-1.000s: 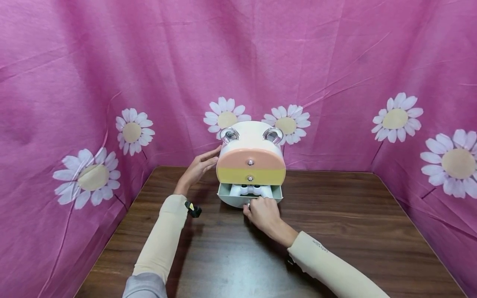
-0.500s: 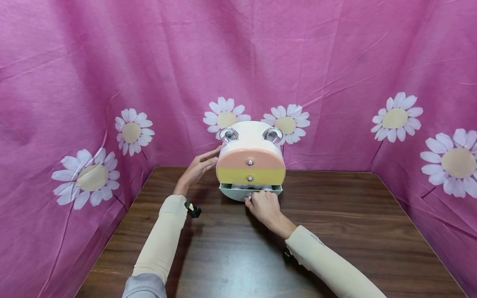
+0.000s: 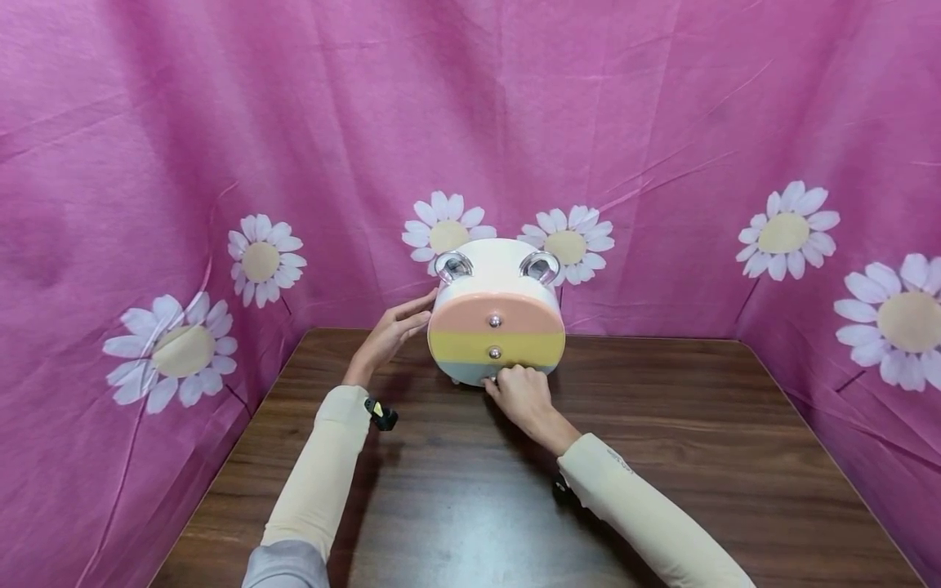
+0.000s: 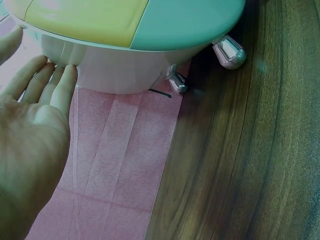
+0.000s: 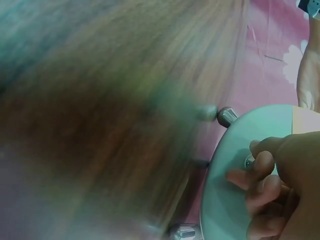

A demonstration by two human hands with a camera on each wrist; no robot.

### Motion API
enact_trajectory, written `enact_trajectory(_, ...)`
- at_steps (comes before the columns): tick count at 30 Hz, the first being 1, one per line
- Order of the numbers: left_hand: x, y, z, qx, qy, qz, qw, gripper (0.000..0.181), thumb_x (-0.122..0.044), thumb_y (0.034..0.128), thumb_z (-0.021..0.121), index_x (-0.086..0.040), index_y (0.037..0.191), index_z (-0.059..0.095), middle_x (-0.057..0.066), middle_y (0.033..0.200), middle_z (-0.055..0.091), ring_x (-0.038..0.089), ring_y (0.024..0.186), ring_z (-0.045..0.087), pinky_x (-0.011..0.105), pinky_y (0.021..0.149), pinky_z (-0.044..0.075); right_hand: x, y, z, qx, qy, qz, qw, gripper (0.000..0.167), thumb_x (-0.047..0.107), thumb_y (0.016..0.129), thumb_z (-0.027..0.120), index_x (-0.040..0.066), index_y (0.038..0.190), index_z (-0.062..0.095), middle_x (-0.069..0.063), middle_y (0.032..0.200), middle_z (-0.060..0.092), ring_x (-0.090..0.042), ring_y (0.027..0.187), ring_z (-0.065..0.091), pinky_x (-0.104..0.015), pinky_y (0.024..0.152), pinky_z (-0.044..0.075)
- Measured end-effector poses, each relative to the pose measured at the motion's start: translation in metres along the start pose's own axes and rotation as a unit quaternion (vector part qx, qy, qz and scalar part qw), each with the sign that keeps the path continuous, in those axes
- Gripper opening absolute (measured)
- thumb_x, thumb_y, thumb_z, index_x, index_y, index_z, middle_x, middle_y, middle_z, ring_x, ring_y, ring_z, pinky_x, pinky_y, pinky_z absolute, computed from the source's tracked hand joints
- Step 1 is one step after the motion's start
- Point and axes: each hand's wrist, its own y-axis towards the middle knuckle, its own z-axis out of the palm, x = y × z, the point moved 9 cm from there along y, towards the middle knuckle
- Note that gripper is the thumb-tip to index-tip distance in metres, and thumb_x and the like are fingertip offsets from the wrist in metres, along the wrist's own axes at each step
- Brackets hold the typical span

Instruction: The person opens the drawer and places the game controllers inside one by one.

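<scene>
A small rounded drawer cabinet (image 3: 494, 282) with a white body stands on the table, its front striped in orange, yellow and pale green. The green bottom drawer (image 3: 457, 372) sits flush with the drawers above it. My right hand (image 3: 524, 398) is at that drawer's front. In the right wrist view, thumb and curled fingers pinch its silver knob (image 5: 248, 161), which they partly cover. Against the cabinet's left side rests my left hand (image 3: 390, 336). The left wrist view has its straight fingers (image 4: 64, 90) touching the white side wall. The drawer's inside is hidden.
Silver knobs mark the orange drawer (image 3: 495, 321) and the yellow drawer (image 3: 495, 353). Two clear ear-like rings (image 3: 452, 266) top the cabinet, and short silver feet (image 4: 230, 52) hold it up. Behind the wooden table (image 3: 662, 457) hangs a pink daisy-print cloth (image 3: 625, 122).
The green bottom drawer has slid inward until flush, hiding the white game controller that lay in it. My right hand moved forward with it. The left hand stayed at the cabinet's side.
</scene>
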Motion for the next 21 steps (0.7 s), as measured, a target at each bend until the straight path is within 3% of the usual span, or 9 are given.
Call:
enact_trajectory(6,0.001,0.001,0.001,0.002,0.002,-0.002,1.0,0.053,-0.016,0.1122,0.055,-0.011,0.164,0.043,-0.001,0.175,0.035,0.018,0.163,0.027,0.04,0.135,0.03,-0.005,-0.001,0.003,0.018,0.005,0.0,0.9998,0.058,0.041,0.093,0.082,0.014,0.051,0.053,-0.008,0.052,0.059,-0.034,0.046,0.061,-0.048,0.036,0.048)
enact_trajectory(12,-0.001,-0.003,0.002,-0.008,0.034,-0.001,0.9994,0.053,-0.022,0.1115,0.059,-0.01,0.162,0.046,0.003,0.173,0.038,0.025,0.159,0.037,0.04,0.128,0.04,-0.024,-0.001,0.001,0.076,0.039,0.025,0.996,0.054,0.05,0.098,0.075,0.019,0.061,0.053,-0.005,0.056,0.056,-0.034,0.052,0.063,-0.047,0.039,0.048)
enact_trajectory(18,-0.005,-0.014,-0.008,-0.065,0.114,0.002,0.9913,0.045,-0.025,0.1083,0.065,-0.008,0.15,0.062,0.015,0.154,0.061,0.033,0.13,0.069,0.048,0.117,0.054,-0.057,0.001,-0.029,0.08,0.07,0.055,0.9928,0.033,0.041,0.101,0.073,0.019,0.076,0.072,-0.004,0.061,0.06,-0.03,0.054,0.062,-0.044,0.043,0.048)
enact_trajectory(21,-0.007,-0.02,-0.013,-0.096,0.157,0.006,0.9829,0.037,-0.021,0.1074,0.067,-0.002,0.14,0.068,0.021,0.139,0.07,0.033,0.113,0.076,0.044,0.104,0.063,-0.075,0.003,-0.048,0.074,0.072,0.059,0.9929,0.03,0.034,0.1,0.073,0.018,0.075,0.072,-0.001,0.058,0.056,-0.025,0.052,0.057,-0.042,0.043,0.047)
